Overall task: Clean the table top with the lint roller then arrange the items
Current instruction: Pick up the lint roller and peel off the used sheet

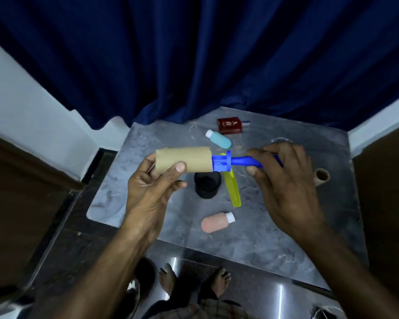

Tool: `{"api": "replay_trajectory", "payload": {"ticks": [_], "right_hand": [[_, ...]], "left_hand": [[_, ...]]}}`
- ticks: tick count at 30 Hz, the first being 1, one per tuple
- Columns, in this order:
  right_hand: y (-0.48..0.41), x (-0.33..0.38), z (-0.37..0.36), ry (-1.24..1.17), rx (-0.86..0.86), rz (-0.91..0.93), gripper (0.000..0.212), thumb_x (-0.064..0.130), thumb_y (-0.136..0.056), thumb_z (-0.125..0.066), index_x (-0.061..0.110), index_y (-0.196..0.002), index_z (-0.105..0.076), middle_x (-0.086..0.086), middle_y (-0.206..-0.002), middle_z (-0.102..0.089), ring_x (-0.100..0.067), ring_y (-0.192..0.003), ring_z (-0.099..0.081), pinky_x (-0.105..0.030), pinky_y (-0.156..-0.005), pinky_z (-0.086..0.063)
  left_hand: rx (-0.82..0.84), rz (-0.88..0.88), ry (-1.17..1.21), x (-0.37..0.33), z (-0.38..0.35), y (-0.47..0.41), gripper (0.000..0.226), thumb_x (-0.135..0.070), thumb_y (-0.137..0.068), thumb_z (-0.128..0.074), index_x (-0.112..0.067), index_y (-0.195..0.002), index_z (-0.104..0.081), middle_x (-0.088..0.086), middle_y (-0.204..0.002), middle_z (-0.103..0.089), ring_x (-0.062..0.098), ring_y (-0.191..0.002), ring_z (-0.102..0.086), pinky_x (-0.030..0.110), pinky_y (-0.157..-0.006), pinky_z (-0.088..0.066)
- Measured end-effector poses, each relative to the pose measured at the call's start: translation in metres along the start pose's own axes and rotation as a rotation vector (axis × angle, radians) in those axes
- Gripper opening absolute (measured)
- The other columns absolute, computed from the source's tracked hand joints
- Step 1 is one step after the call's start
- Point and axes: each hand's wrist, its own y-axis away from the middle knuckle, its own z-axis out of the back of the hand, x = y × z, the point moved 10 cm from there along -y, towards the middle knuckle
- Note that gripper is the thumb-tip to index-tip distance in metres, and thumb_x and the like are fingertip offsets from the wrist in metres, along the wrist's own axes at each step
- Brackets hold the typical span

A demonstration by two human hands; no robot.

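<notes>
While both hands hold it above the grey marble table top [161, 229], the lint roller [217, 162] lies level, cardboard-brown roll to the left, blue handle to the right. Left hand [152, 187]: fingers curled round the roll, thumb pressed on its near face. Right hand [286, 180]: closed on the handle's far end, thumb underneath.

On the table below: black cup [207, 185] upright, just under the roller head. Yellow-green comb-like piece [233, 192] beside the cup, its top end hidden behind the roller. Pink bottle [217, 222], white cap, on its side nearer the person. Light blue bottle [219, 138], white cap, on its side towards the far edge; dark red box [230, 125] just beyond it. Spare cardboard tube [321, 176] at the right edge. Thin strands of debris scattered round the far items. Blue curtain [194, 54] behind.
</notes>
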Motion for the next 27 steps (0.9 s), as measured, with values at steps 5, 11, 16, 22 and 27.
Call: {"api": "replay_trajectory", "payload": {"ticks": [5, 11, 16, 22, 27], "right_hand": [[-0.027, 0.062, -0.021, -0.099, 0.093, 0.130, 0.031, 0.029, -0.104, -0.052, 0.012, -0.121, -0.071, -0.006, -0.110, -0.066, -0.034, -0.100, -0.057, -0.052, -0.090, -0.044], [-0.045, 0.139, -0.056, -0.187, 0.069, 0.230, 0.030, 0.030, -0.102, -0.055, 0.011, -0.119, -0.072, -0.004, -0.111, -0.065, -0.025, -0.107, -0.052, -0.047, -0.099, -0.044], [-0.046, 0.204, -0.081, -0.267, 0.004, 0.387, 0.029, 0.028, -0.107, -0.055, 0.009, -0.121, -0.071, -0.004, -0.114, -0.059, -0.024, -0.110, -0.053, -0.060, -0.105, -0.043], [-0.048, 0.269, -0.113, -0.355, 0.042, 0.535, 0.025, 0.017, -0.100, -0.067, 0.002, -0.119, -0.071, -0.013, -0.109, -0.060, -0.028, -0.109, -0.051, -0.058, -0.104, -0.044], [-0.045, 0.308, -0.143, -0.460, 0.187, 0.556, 0.029, 0.021, -0.103, -0.059, 0.002, -0.122, -0.070, -0.014, -0.110, -0.060, -0.033, -0.108, -0.052, -0.032, -0.106, -0.036]], "left_hand": [[-0.014, -0.068, 0.026, -0.036, 0.063, 0.015, 0.063, -0.014, -0.074, -0.090, -0.021, -0.132, -0.066, 0.000, -0.122, -0.074, 0.013, -0.108, -0.072, 0.026, -0.085, -0.061], [-0.242, -0.128, 0.108, -0.062, 0.165, 0.048, 0.061, -0.021, -0.075, -0.092, -0.023, -0.131, -0.069, 0.001, -0.123, -0.072, 0.011, -0.106, -0.072, 0.028, -0.082, -0.062], [-0.467, -0.172, 0.281, -0.059, 0.230, 0.085, 0.029, -0.030, -0.082, -0.088, -0.027, -0.109, -0.077, -0.006, -0.105, -0.078, 0.003, -0.089, -0.074, 0.021, -0.072, -0.061], [-0.770, -0.222, 0.474, -0.052, 0.295, 0.134, 0.020, -0.034, -0.086, -0.074, -0.024, -0.103, -0.075, -0.007, -0.083, -0.073, 0.005, -0.075, -0.071, 0.020, -0.067, -0.060], [-0.826, -0.227, 0.678, -0.036, 0.326, 0.162, 0.019, -0.034, -0.090, -0.072, -0.024, -0.103, -0.081, -0.004, -0.098, -0.076, 0.007, -0.084, -0.072, 0.019, -0.072, -0.061]]}}
